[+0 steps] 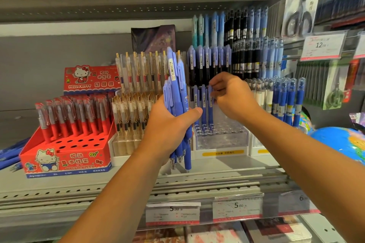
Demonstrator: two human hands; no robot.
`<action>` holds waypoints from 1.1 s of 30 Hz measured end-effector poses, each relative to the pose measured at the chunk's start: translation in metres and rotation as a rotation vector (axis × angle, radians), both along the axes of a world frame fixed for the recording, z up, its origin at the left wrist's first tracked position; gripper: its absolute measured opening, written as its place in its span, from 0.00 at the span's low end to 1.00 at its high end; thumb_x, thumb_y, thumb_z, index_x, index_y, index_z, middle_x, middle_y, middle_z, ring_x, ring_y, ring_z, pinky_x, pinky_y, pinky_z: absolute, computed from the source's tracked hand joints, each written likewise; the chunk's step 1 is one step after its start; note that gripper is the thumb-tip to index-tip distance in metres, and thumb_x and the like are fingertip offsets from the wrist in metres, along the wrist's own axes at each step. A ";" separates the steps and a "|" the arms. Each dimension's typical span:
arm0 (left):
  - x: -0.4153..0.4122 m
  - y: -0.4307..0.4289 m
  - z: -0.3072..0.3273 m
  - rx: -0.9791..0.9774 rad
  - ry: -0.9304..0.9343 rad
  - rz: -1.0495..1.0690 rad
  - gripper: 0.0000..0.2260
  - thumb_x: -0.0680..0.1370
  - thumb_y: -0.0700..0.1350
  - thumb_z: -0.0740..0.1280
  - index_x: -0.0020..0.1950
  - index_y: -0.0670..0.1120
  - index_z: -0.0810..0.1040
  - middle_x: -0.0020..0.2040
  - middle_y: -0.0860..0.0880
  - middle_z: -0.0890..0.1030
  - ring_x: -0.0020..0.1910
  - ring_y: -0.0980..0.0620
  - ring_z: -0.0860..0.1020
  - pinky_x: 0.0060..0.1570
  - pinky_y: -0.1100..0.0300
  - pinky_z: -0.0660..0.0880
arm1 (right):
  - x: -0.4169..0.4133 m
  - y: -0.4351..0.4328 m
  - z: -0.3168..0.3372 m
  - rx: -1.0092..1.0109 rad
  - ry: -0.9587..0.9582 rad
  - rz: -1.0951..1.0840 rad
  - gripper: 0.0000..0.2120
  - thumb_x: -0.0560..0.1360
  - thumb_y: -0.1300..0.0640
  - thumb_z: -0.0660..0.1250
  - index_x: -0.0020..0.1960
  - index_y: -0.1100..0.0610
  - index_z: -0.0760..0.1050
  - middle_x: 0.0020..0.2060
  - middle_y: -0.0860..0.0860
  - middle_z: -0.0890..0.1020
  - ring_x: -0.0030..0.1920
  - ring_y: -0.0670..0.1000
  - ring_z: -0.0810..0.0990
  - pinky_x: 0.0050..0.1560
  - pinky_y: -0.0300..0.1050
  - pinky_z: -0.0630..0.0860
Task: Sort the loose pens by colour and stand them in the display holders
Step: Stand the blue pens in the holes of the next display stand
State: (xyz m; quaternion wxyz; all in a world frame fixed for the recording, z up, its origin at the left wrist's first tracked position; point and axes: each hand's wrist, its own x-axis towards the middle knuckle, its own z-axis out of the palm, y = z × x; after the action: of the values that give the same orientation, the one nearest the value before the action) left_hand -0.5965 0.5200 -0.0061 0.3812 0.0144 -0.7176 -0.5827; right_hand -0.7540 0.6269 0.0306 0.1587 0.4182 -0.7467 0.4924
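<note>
My left hand grips a bundle of blue pens, upright, in front of the shelf. My right hand pinches the top of one blue pen standing in the clear tiered holder. Two more blue pens stand beside it in the holder's front row. The rows above hold further blue and black pens.
A red Hello Kitty pen box with red pens stands at the left, next to a holder of clear gold-clip pens. Loose blue pens lie at the far left. Capped blue pens and a globe are at the right. Price tags line the shelf edge.
</note>
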 end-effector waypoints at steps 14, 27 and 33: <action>0.003 0.003 0.003 -0.072 -0.021 0.009 0.10 0.73 0.43 0.76 0.48 0.52 0.76 0.28 0.52 0.79 0.26 0.51 0.77 0.30 0.59 0.77 | 0.066 0.004 0.019 -0.301 -0.099 0.422 0.07 0.75 0.51 0.72 0.51 0.51 0.78 0.45 0.53 0.82 0.38 0.46 0.81 0.34 0.39 0.78; 0.008 0.010 0.008 -0.042 -0.015 0.011 0.20 0.64 0.59 0.74 0.52 0.54 0.77 0.34 0.54 0.83 0.32 0.55 0.81 0.33 0.63 0.79 | 0.059 0.006 0.031 -0.382 -0.318 0.376 0.11 0.77 0.63 0.67 0.60 0.61 0.77 0.38 0.50 0.79 0.31 0.42 0.78 0.33 0.39 0.78; 0.005 0.004 0.004 -0.006 -0.019 0.050 0.09 0.76 0.41 0.73 0.53 0.49 0.75 0.34 0.47 0.79 0.30 0.52 0.78 0.34 0.58 0.79 | 0.037 0.016 0.032 -0.342 -0.159 0.170 0.12 0.80 0.64 0.63 0.61 0.53 0.75 0.45 0.53 0.79 0.42 0.53 0.82 0.37 0.46 0.83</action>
State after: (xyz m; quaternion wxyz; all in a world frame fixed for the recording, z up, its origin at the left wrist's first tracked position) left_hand -0.5919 0.5241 -0.0020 0.3890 0.0367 -0.7223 -0.5707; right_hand -0.7173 0.6433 0.0622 0.1258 0.4068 -0.6243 0.6549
